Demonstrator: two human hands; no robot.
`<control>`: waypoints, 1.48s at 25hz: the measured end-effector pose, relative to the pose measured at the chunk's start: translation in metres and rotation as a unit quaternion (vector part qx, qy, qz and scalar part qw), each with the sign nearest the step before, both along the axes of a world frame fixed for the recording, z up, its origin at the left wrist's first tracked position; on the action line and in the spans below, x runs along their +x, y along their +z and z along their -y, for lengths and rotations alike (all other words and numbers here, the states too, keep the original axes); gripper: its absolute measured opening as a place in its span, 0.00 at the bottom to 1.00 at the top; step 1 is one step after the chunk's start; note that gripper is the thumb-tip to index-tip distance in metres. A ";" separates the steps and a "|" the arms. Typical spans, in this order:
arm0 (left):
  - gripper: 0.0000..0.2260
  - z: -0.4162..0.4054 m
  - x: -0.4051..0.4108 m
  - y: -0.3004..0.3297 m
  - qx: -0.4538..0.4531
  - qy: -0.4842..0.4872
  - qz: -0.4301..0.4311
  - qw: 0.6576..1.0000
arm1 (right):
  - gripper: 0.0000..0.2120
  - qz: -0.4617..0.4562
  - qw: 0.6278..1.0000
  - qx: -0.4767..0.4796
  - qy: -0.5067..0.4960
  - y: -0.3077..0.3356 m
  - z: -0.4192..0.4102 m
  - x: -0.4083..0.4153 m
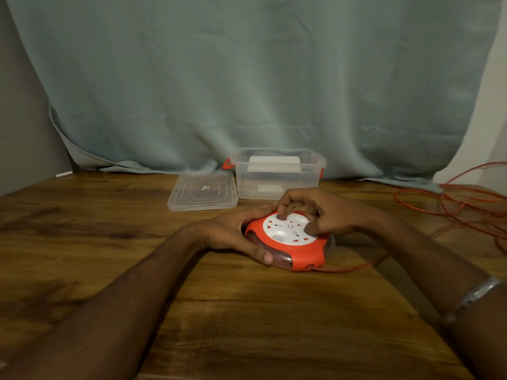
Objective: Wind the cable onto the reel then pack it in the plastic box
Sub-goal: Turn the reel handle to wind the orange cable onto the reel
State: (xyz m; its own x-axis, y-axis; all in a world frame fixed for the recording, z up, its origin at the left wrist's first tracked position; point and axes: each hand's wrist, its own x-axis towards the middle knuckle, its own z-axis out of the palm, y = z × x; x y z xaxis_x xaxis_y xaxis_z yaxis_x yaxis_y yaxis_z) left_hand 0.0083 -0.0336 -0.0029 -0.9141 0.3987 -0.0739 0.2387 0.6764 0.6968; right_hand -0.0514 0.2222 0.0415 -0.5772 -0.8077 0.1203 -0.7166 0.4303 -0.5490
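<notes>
An orange cable reel (303,253) with a white socket face lies flat on the wooden table (109,242). My left hand (233,234) grips its left rim, thumb at the front edge. My right hand (321,212) rests on top, with curled fingertips and thumb pressing into the white face. A thin orange cable (345,268) leaves the reel's front right and runs to a loose tangle of cable (466,207) at the table's right. Behind the reel stands the clear plastic box (277,185), open, with orange latches.
The box's clear lid (203,192) lies flat to the left of the box. A grey-blue curtain (247,78) hangs behind the table. A small white stick (64,174) lies at the far left corner. A metal bracelet (472,297) is on my right forearm.
</notes>
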 end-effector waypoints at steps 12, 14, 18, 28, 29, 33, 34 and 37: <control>0.54 -0.003 0.005 0.002 0.001 0.000 -0.013 1.000 | 0.35 0.028 0.999 0.040 -0.022 0.002 -0.010 -0.014; 0.54 -0.003 0.005 0.002 0.002 0.005 -0.011 1.000 | 0.33 0.017 0.999 0.035 -0.020 0.001 -0.011 -0.015; 0.55 -0.001 0.002 0.000 0.008 -0.002 -0.010 1.000 | 0.32 -0.001 0.999 0.029 -0.020 -0.001 -0.010 -0.014; 0.59 0.001 0.000 -0.001 0.001 -0.004 -0.014 1.000 | 0.26 -0.029 0.999 0.028 -0.024 -0.003 -0.005 -0.011; 0.59 0.000 0.001 0.000 0.001 -0.004 -0.016 1.000 | 0.23 -0.038 0.999 0.024 -0.017 -0.003 -0.004 -0.010; 0.55 -0.002 0.003 0.001 0.007 -0.001 -0.016 1.000 | 0.16 -0.079 0.997 0.025 -0.008 -0.004 -0.004 -0.011; 0.55 -0.002 0.003 0.001 0.008 -0.001 -0.017 1.000 | 0.15 -0.081 0.996 0.025 -0.011 -0.004 -0.004 -0.010; 0.55 0.000 0.001 0.000 0.008 -0.001 -0.017 1.000 | 0.15 -0.073 0.997 0.027 -0.022 -0.005 -0.002 -0.008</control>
State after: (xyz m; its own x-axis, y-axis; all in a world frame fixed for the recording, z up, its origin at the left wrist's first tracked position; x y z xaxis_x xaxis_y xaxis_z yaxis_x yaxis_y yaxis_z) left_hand 0.0094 -0.0338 -0.0025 -0.9151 0.4016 -0.0357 0.2644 0.6645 0.6989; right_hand -0.0596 0.2240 0.0367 -0.5924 -0.7891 0.1624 -0.7663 0.4898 -0.4158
